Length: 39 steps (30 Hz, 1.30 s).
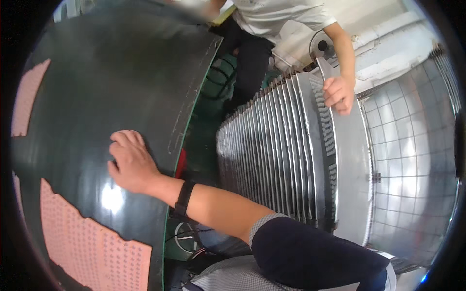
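My right hand (pixel 132 162) is palm down over the dark belt-like table surface (pixel 111 87), its fingers loosely bent, the thumb apart, and nothing in it. My right arm reaches across from the lower right, with a black band (pixel 184 198) round the wrist. Nearest to that hand, toward the lower left, lies a pink sheet (pixel 97 237) with a repeating pattern and notched edges. Farther left another pink sheet (pixel 31 99) rests flat, and a sliver of a third shows at the rim. My left hand is out of the picture.
Right of the table stands a row of thin upright metallic panels (pixel 272 145). Across from me, a person in a white shirt (pixel 281 17) has a closed hand (pixel 340 94) at its end panel. Beyond is a shiny curved surface with grid lines (pixel 407 160). Cables (pixel 221 80) lie below.
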Available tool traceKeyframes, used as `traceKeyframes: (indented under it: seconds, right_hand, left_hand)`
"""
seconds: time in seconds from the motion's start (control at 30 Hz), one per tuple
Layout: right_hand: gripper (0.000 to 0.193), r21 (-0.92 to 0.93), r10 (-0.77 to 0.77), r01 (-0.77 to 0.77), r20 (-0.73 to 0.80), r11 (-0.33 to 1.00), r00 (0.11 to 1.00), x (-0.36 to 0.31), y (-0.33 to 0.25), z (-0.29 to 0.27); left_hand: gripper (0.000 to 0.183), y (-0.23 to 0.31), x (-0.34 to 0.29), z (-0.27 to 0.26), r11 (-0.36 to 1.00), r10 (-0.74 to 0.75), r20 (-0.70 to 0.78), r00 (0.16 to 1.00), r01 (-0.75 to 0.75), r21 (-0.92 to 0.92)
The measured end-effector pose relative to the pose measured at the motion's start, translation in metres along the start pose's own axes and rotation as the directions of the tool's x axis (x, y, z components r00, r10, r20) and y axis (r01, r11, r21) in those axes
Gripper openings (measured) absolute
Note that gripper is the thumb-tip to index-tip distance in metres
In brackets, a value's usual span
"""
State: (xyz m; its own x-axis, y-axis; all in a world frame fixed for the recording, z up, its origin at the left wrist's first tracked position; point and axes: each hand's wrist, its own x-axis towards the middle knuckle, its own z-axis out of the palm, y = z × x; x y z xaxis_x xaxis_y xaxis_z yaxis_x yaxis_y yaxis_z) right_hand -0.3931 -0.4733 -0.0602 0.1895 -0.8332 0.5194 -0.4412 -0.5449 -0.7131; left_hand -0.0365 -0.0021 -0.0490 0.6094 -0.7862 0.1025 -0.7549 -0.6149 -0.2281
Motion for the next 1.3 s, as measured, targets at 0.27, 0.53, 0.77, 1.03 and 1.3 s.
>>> traceKeyframes:
  seconds: [0.27,0.53,0.77,1.03,1.3]
  right_hand:
    - [0.023,-0.137,0.006,0.002,0.061,0.991,0.998,-0.003,-0.004,0.002]
    - [0.034,-0.252,0.011,-0.001,0.039,0.968,0.999,-0.008,-0.008,0.001]
    - [0.035,-0.242,0.060,-0.030,0.118,0.970,0.991,-0.006,-0.017,-0.002]
    - [0.028,-0.378,-0.044,0.072,0.082,0.923,0.996,-0.001,-0.021,0.004]
    - [0.024,-0.463,0.007,0.080,0.184,0.882,0.983,0.012,-0.051,-0.019]
  left_hand:
    - [0.061,0.012,-0.006,-0.019,1.000,-0.029,0.037,0.999,0.030,-0.008]
    - [0.062,0.037,-0.008,-0.049,0.997,-0.026,0.038,0.999,0.029,-0.077]
    - [0.055,0.036,-0.014,-0.048,0.998,0.009,0.009,1.000,-0.008,-0.069]
    - [0.052,0.027,-0.010,-0.046,0.999,0.017,-0.107,0.994,-0.012,0.049]
    - [0.055,0.041,0.000,-0.043,0.941,-0.083,-0.096,0.992,0.046,-0.336]
